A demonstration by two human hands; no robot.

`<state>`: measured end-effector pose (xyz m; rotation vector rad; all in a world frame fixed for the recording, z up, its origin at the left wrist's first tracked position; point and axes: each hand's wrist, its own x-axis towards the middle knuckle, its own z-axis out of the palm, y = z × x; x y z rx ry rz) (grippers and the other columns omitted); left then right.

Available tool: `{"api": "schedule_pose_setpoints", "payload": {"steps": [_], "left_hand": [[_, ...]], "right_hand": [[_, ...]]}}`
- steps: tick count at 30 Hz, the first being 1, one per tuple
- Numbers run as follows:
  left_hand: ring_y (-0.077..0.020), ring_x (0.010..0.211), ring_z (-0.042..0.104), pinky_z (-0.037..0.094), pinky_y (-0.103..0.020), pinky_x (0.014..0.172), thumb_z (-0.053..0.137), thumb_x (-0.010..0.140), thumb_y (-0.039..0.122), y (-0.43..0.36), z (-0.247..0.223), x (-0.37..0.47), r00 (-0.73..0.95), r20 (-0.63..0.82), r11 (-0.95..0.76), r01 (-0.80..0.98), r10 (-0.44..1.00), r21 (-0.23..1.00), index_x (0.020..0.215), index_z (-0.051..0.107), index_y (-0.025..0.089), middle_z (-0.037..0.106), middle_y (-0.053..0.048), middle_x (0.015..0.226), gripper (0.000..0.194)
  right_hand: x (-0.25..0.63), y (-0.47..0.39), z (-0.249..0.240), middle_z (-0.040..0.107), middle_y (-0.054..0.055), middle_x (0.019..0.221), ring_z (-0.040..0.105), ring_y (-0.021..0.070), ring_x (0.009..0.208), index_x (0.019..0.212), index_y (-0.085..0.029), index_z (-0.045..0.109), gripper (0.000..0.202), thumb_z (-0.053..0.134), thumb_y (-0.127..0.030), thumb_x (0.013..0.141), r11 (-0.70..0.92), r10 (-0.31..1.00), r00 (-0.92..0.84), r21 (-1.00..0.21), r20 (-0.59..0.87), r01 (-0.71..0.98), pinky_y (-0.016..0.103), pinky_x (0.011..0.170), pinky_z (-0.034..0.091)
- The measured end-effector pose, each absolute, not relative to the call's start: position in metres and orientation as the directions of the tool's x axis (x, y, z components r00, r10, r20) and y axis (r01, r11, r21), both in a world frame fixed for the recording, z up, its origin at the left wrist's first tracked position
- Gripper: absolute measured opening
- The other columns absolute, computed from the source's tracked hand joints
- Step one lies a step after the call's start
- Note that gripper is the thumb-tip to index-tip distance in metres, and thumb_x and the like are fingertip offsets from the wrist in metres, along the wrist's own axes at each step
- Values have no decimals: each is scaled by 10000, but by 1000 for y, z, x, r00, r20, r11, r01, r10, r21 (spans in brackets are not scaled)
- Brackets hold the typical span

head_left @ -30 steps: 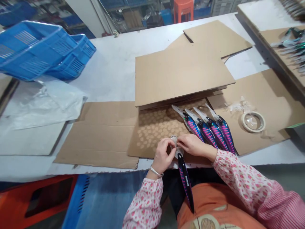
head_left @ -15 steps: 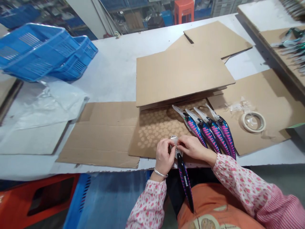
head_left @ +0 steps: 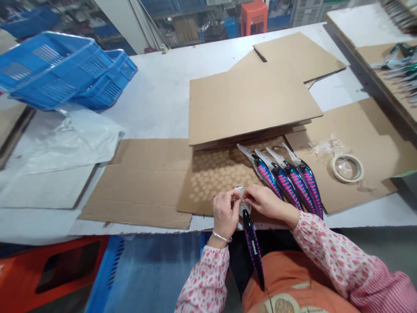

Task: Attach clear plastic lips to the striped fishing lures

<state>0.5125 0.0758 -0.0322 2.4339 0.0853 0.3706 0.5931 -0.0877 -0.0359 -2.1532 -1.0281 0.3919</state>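
A dark fishing lure with white lettering hangs over the table's front edge, its tail toward my lap. My left hand pinches the lure's clear lip from the left, a silver bangle on its wrist. From the right, my right hand has its fingertips closed on the same clear lip, close to the left fingertips. What lies between the fingertips is too small to make out. Just right of my hands, several blue and purple lures with pink stripes lie side by side on cardboard, clear lips pointing away.
A tape roll lies on cardboard at the right. Stacked cardboard sheets sit beyond the lures. Blue baskets and a white plastic bag are at the left. More lures lie on a board at the far right.
The view has shifted slightly. Both hands stay at the clear lip with fingers pinched, and the lure hangs much as before.
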Motion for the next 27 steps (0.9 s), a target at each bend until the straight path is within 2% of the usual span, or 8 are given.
{"api": "schedule_pose_setpoints", "payload": {"steps": [4, 6, 11, 16, 21, 23, 27], "left_hand": [[-228, 843, 569, 397, -363, 787, 542, 899, 168, 70, -36, 509, 950, 274, -794, -47, 152, 606, 946, 570, 215, 643, -43, 885, 72], [-221, 837, 567, 398, -354, 775, 521, 907, 151, 68, -39, 508, 946, 283, -793, -51, 156, 607, 940, 558, 214, 635, -39, 881, 80], [-210, 812, 560, 396, -346, 770, 523, 927, 176, 66, -45, 504, 929, 319, -800, -44, 188, 598, 941, 552, 212, 630, -37, 868, 49], [-204, 794, 550, 401, -337, 747, 523, 933, 175, 67, -48, 503, 915, 360, -813, -66, 183, 579, 929, 557, 204, 633, -40, 848, 45], [-195, 767, 546, 408, -332, 738, 538, 929, 173, 69, -45, 504, 911, 388, -825, -112, 137, 554, 906, 566, 206, 639, -26, 820, 49], [-205, 839, 563, 432, -335, 769, 554, 920, 177, 72, -41, 504, 913, 387, -824, -118, 130, 555, 999, 567, 196, 653, -47, 907, 82], [-239, 1129, 538, 447, -374, 923, 509, 922, 145, 81, -29, 507, 948, 316, -810, -161, 31, 564, 1291, 473, 174, 610, -122, 1230, 372]], "right_hand": [[591, -88, -39, 589, 59, 885, 552, 178, 812, 932, -160, 588, 87, 508, -151, 965, -443, 774, 621, -593, 125, 672, 266, 709, 426], [587, -87, -42, 578, 60, 884, 550, 184, 814, 950, -164, 587, 120, 474, -178, 989, -457, 749, 642, -576, 161, 678, 272, 709, 434], [574, -86, -47, 559, 71, 943, 565, 193, 845, 981, -169, 585, 118, 498, -249, 987, -484, 566, 799, -702, 205, 523, 291, 736, 471], [571, -89, -49, 567, 42, 879, 581, 172, 820, 939, -182, 633, 107, 538, -219, 972, -370, 606, 768, -782, 207, 502, 273, 746, 478], [571, -86, -51, 588, 37, 864, 592, 163, 774, 919, -185, 649, 108, 558, -223, 962, -396, 606, 755, -729, 249, 558, 256, 693, 468], [570, -84, -51, 598, 42, 863, 589, 164, 762, 897, -184, 641, 129, 540, -221, 968, -414, 609, 738, -678, 289, 607, 256, 673, 457], [568, -84, -50, 602, 50, 847, 576, 172, 761, 871, -179, 614, 173, 488, -211, 985, -431, 618, 712, -615, 333, 661, 264, 662, 440]]}}
